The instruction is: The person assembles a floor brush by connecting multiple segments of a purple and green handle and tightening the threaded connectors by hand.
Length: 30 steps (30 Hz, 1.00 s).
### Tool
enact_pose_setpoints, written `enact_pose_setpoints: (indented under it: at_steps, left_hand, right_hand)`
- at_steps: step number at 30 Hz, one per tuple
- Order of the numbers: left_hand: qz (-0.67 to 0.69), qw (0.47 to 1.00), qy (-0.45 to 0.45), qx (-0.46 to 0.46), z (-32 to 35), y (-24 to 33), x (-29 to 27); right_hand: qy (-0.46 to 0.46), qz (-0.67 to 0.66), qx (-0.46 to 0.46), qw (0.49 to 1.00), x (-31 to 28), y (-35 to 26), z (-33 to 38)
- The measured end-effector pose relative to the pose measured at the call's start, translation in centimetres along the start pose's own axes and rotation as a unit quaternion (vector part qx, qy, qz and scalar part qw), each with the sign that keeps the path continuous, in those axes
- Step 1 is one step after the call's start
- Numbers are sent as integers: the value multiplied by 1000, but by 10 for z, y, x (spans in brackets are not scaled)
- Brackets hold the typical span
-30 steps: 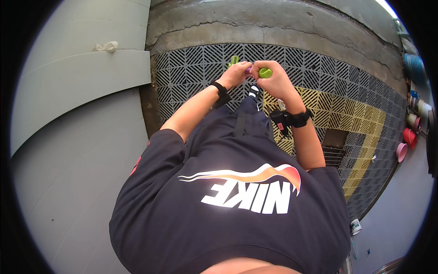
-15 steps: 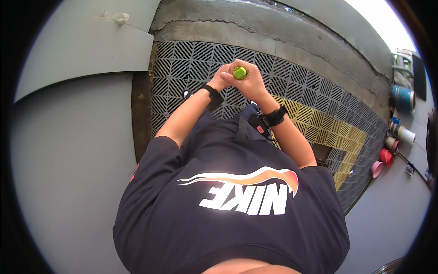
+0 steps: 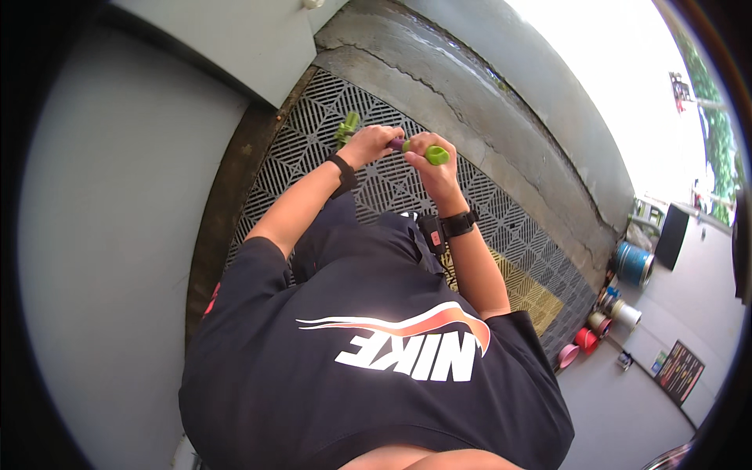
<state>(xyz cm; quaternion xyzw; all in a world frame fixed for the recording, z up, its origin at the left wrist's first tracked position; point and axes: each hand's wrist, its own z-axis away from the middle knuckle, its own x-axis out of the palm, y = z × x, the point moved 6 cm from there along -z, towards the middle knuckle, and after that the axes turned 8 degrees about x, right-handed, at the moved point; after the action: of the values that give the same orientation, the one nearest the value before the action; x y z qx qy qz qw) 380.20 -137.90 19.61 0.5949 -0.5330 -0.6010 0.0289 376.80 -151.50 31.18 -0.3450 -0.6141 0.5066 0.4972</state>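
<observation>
Both my hands are raised in front of my chest, close together, over the black lattice floor tiles (image 3: 313,157). My left hand (image 3: 366,146) is closed around a green handle (image 3: 347,126) whose end sticks out to the left. My right hand (image 3: 425,163) grips a second green handle (image 3: 436,155) with its round tip showing. A short purple piece (image 3: 397,144) shows between the two fists. Each wrist carries a black band. What joins the handles is hidden by my fingers.
A cracked concrete curb (image 3: 470,94) runs behind the tiles, and grey walls (image 3: 117,196) stand at the left. Yellow tiles (image 3: 533,294) lie to the right. A blue barrel (image 3: 633,262), small red and pink pots (image 3: 583,338) and a dark board (image 3: 678,370) stand at the far right.
The view has swung so the curb and bright area fill the upper right. My hands stay together, and a green handle end now shows left of my left fist.
</observation>
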Motion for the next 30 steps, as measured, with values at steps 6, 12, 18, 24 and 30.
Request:
enact_pose_setpoints:
  at_steps: [6, 12, 18, 24, 30]
  left_hand:
    - [-13, 1000, 9, -24, 11, -23, -19]
    - [-19, 999, -6, -50, 4, -17, -30]
    - [-19, 999, -22, -36, 11, -19, -62]
    - [-93, 994, -49, -15, 8, -30, -75]
    - [-116, 993, -18, -15, 35, -49, -39]
  right_hand:
    - [93, -73, -16, 993, 8, 10, -23]
    - [74, -129, 2, 989, 22, -5, -27]
    - [68, -125, 21, 990, 56, -11, -35]
    - [71, -145, -23, 987, 57, -1, -35]
    - [160, -130, 65, 976, 31, 70, -3]
